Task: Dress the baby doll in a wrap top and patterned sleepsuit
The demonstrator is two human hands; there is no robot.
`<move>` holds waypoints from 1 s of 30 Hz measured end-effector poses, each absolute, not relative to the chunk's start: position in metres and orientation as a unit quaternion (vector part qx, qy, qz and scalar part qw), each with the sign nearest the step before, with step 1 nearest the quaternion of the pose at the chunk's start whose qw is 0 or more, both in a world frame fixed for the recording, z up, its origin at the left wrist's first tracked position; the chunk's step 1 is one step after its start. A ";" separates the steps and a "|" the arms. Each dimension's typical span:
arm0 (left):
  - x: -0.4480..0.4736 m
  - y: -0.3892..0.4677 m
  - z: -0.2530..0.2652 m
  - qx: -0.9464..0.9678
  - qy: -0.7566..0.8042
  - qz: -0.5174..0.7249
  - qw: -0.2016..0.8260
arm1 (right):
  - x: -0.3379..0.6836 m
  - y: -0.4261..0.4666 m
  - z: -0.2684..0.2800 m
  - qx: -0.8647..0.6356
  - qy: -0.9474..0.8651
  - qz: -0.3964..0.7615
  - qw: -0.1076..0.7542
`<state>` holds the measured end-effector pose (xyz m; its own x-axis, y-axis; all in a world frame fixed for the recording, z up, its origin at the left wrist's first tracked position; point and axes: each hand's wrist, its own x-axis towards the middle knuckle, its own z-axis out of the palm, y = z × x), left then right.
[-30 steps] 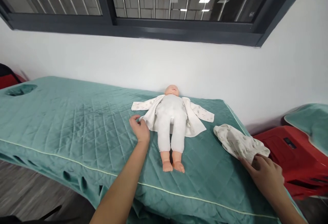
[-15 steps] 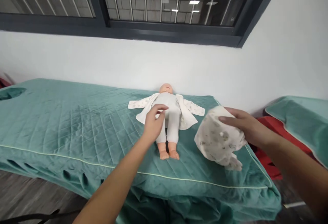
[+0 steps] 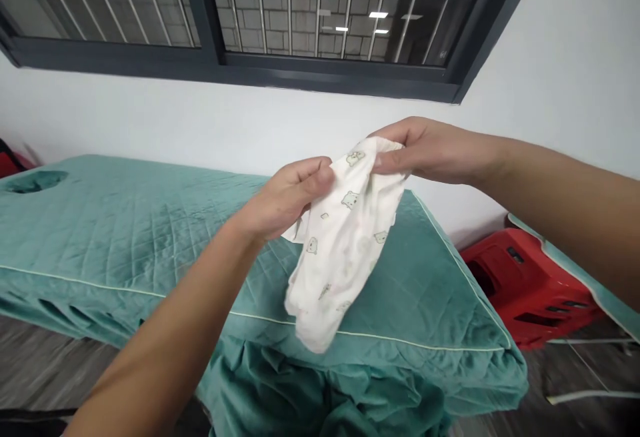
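Note:
Raised above the bed, a small white baby garment with printed bears, by its look a pair of baby pants (image 3: 345, 243), hangs between my two hands. My left hand (image 3: 295, 193) pinches its left upper edge, thumb on top. At the gathered top edge, my right hand (image 3: 420, 150) grips the fabric between thumb and fingers. The lower end of the cloth dangles in loose folds over the bed's near edge. The baby doll is hidden behind the cloth and my hands.
A green quilted cover (image 3: 150, 223) lies over the bed, against a white wall (image 3: 200, 117) under a dark-framed window (image 3: 340, 77). Red plastic stools (image 3: 530, 283) stand to the right, beside another green-covered surface (image 3: 580, 263). The bed has a hole at its far left.
My right hand has brought the baby pants leftward and up to the middle. My left hand has risen and taken hold of them. The doll has gone out of sight behind them.

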<state>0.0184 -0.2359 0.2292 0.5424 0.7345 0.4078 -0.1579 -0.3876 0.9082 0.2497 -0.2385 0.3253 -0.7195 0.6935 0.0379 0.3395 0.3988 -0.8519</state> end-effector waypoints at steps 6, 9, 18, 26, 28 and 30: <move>-0.007 -0.242 0.273 0.742 0.233 0.454 0.436 | 0.250 -0.250 0.336 -0.347 -0.786 0.441 0.258; -0.011 -0.240 0.293 0.775 0.228 0.431 0.401 | 0.247 -0.253 0.343 -0.323 -0.797 0.439 0.260; -0.026 -0.232 0.321 0.806 0.312 0.346 0.364 | 0.238 -0.244 0.354 -0.328 -0.825 0.387 0.250; -0.004 -0.229 0.291 0.814 0.273 0.405 0.316 | 0.209 -0.248 0.306 -0.377 -0.830 0.367 0.185; 0.002 -0.227 0.279 0.787 0.271 0.416 0.366 | 0.208 -0.248 0.299 -0.392 -0.821 0.361 0.204; 0.008 -0.224 0.266 0.753 0.254 0.421 0.436 | 0.212 -0.246 0.293 -0.399 -0.809 0.347 0.257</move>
<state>0.0082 -0.2244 0.2660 0.5161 0.7508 0.4123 0.0158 -0.4896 0.8718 0.2123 -0.2457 0.2933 -0.5499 0.8236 0.1388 0.4674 0.4412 -0.7661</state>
